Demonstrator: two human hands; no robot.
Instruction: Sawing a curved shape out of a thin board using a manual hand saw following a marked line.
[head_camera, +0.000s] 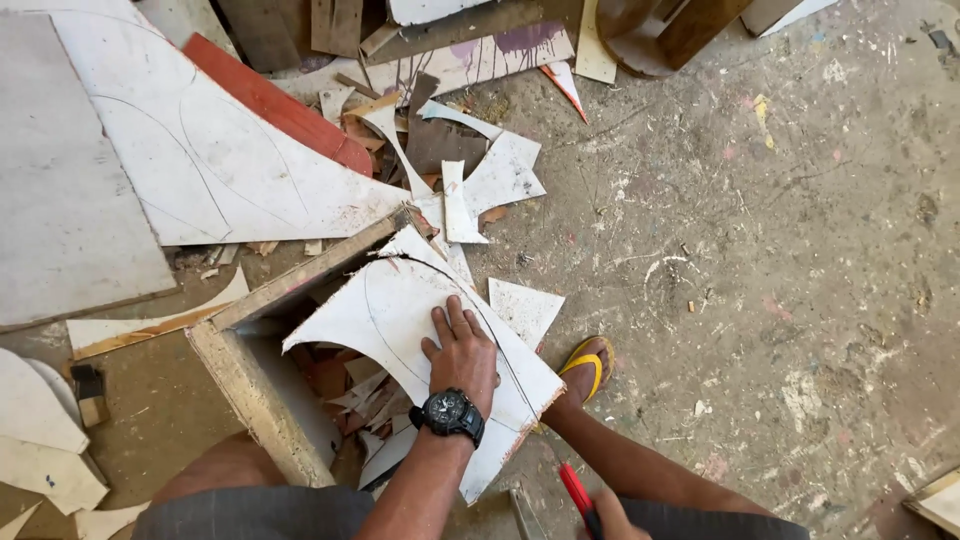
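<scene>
Observed, left to right: a wooden box frame (262, 345) stands on the floor (760, 260), with scrap offcuts (365, 395) lying inside it. A white board piece (385, 315) marked with curved pencil lines lies across the frame's right-hand corner and overhangs its right side. The left hand (462, 352) rests flat on the board's right half, fingers (448, 318) released and spread, pressing down rather than gripping; a black wristwatch (450, 414) sits on that wrist. The board lies directly beneath the fingers, touching them, its marked curve running just beside the fingertips. At the lower edge of the view, the right hand (612, 518) is clenched around a red-handled tool (578, 497); its working end cannot be made out. Judgement: the step in hand is steadying the board for cutting along the line; the next move calls for firm downward pressure and fingers kept off the line.
</scene>
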